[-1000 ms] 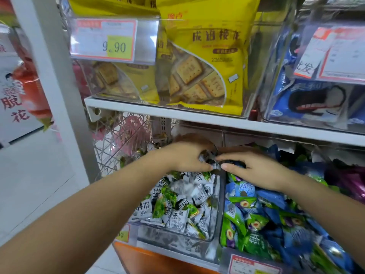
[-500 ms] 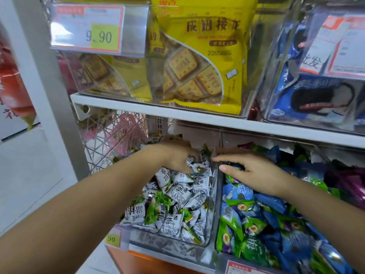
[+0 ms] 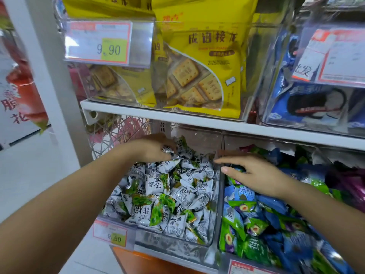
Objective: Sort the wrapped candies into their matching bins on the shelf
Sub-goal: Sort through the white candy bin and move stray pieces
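A person looks down at a shop shelf where two clear bins sit side by side under a white shelf board (image 3: pixel 197 120). The step in hand appears to be putting a white candy (image 3: pixel 168 149) into the left bin (image 3: pixel 173 247), which is heaped with white candies (image 3: pixel 177 194) printed in black and green. To do it well, the candy is best let go low over the heap, towards the back, so it does not slide over the side into the right bin (image 3: pixel 220 230). Any other stray white wrapper should then be sought among the blue and green candies (image 3: pixel 266 224) there. The left hand (image 3: pixel 153 148) reaches to the back of the left bin, its fingers curled down and pinching the white candy at their tips, right on top of the heap. The right hand (image 3: pixel 254 176) lies palm down on the blue and green candies just across the side wall, fingers nearly straight and together, thumb pointing towards that wall. It grips nothing that shows, though a blue wrapper sits partly under its fingers. Yellow biscuit bags (image 3: pixel 203 72) stand on the shelf above.
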Tool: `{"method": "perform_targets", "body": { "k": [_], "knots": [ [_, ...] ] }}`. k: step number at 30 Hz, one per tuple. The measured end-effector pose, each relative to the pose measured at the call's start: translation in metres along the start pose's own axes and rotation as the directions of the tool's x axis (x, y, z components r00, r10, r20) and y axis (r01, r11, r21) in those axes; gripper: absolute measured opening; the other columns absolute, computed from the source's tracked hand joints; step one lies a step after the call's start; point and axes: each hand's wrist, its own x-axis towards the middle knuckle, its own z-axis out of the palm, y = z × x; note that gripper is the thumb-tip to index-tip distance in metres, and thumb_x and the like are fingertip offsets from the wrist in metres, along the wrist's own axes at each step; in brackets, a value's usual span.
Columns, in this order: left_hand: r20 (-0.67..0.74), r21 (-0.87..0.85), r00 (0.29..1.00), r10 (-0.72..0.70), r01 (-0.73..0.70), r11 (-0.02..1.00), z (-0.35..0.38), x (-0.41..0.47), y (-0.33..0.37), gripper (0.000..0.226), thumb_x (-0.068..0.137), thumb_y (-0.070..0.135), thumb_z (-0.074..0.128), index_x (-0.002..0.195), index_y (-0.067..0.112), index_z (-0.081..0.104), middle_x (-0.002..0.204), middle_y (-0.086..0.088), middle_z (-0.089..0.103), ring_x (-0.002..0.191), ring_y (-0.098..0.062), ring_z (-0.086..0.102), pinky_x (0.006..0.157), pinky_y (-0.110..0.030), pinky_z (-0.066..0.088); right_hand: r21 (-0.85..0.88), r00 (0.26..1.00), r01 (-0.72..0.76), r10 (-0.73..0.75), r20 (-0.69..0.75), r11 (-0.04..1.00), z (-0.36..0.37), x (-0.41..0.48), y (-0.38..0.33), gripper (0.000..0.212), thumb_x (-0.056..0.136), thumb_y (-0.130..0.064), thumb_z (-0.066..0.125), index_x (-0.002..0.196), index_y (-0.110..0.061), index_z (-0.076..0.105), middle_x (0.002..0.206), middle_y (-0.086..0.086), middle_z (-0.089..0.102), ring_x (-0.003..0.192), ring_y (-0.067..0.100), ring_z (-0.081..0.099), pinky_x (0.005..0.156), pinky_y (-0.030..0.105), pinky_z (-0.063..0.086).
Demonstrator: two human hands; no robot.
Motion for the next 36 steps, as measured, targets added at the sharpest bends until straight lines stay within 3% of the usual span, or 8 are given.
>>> {"method": "perform_targets", "body": {
  "k": [10,15,18,20,23,27,32,36],
  "knots": [
    [-0.062,-0.213,0.995,-0.081,0.067,0.975,-0.003,-0.015,0.007,0.039,0.095,0.041,0.051,0.134,0.041,0.046,0.152,0.004,0.034,0.134,-0.021,0.037,0.107,-0.031,0.03,0.004,1.0,-0.024,0.024,-0.016,1.0,0.001,-0.001,-0.002,0.039,0.094,-0.048,0.042,0.132,-0.041,0.05,0.139,-0.017,0.048,0.124,0.003,0.046,0.093,0.018,0.034],
    [-0.13,-0.331,0.99,0.06,-0.1,0.938,-0.002,-0.042,0.031,0.043,0.093,0.048,0.051,0.135,0.037,0.05,0.145,0.009,0.044,0.127,-0.013,0.045,0.097,-0.021,0.033,-0.061,0.999,-0.049,0.049,-0.003,0.997,-0.001,-0.003,-0.012,0.04,0.097,-0.044,0.041,0.135,-0.037,0.047,0.141,-0.013,0.046,0.125,0.008,0.047,0.09,0.018,0.035],
    [-0.242,-0.451,0.97,0.027,-0.137,0.882,-0.003,-0.074,0.033,0.04,0.093,0.045,0.053,0.132,0.036,0.052,0.132,0.01,0.054,0.117,-0.009,0.052,0.087,-0.019,0.039,-0.091,0.996,-0.029,0.021,-0.084,0.995,-0.001,-0.007,-0.028,0.039,0.095,-0.043,0.047,0.133,-0.038,0.049,0.141,-0.012,0.047,0.127,0.01,0.046,0.091,0.019,0.035],
    [-0.351,-0.458,0.936,-0.008,-0.165,0.873,0.002,-0.1,0.026,0.035,0.094,0.042,0.053,0.128,0.038,0.054,0.126,0.015,0.051,0.115,-0.003,0.049,0.087,-0.016,0.037,-0.097,0.989,0.068,-0.08,-0.122,0.993,0.001,-0.009,-0.048,0.038,0.094,-0.042,0.049,0.131,-0.039,0.05,0.143,-0.013,0.044,0.131,0.007,0.04,0.101,0.02,0.03],
    [-0.508,-0.526,0.855,-0.106,-0.211,0.824,0.019,-0.138,0.017,0.024,0.094,0.033,0.055,0.114,0.046,0.056,0.121,0.02,0.053,0.11,0.008,0.049,0.083,-0.004,0.035,-0.125,0.967,0.253,-0.25,0.041,0.959,0.01,-0.007,-0.087,0.04,0.095,-0.04,0.048,0.135,-0.038,0.046,0.146,-0.016,0.037,0.135,0.002,0.029,0.11,0.02,0.017],
    [-0.611,-0.567,0.744,-0.271,-0.172,0.805,0.052,-0.166,0.001,0.022,0.094,0.019,0.057,0.106,0.036,0.064,0.109,0.019,0.061,0.1,0.007,0.057,0.081,-0.009,0.042,-0.132,0.885,0.414,-0.365,0.288,0.9,0.032,0.012,-0.131,0.042,0.098,-0.034,0.047,0.14,-0.038,0.041,0.153,-0.011,0.026,0.139,0.008,0.019,0.113,0.03,0.017],
    [-0.588,-0.63,0.726,-0.357,-0.134,0.765,0.067,-0.176,-0.012,0.023,0.093,0.012,0.057,0.099,0.031,0.068,0.101,0.014,0.067,0.09,0.006,0.061,0.07,-0.003,0.04,-0.234,0.788,0.546,-0.398,0.47,0.805,0.052,0.039,-0.149,0.046,0.097,-0.034,0.049,0.141,-0.042,0.038,0.158,-0.005,0.01,0.144,0.016,0.006,0.116,0.037,0.01],
    [-0.589,-0.593,0.738,-0.331,-0.115,0.797,0.064,-0.175,-0.015,0.02,0.094,0.016,0.056,0.105,0.027,0.069,0.096,0.018,0.064,0.082,0.014,0.057,0.068,0.0,0.038,-0.337,0.728,0.586,-0.296,0.618,0.737,0.048,0.049,-0.152,0.054,0.091,-0.036,0.058,0.139,-0.045,0.036,0.158,-0.009,-0.007,0.144,0.015,-0.011,0.118,0.046,0.009]
  ]
}}
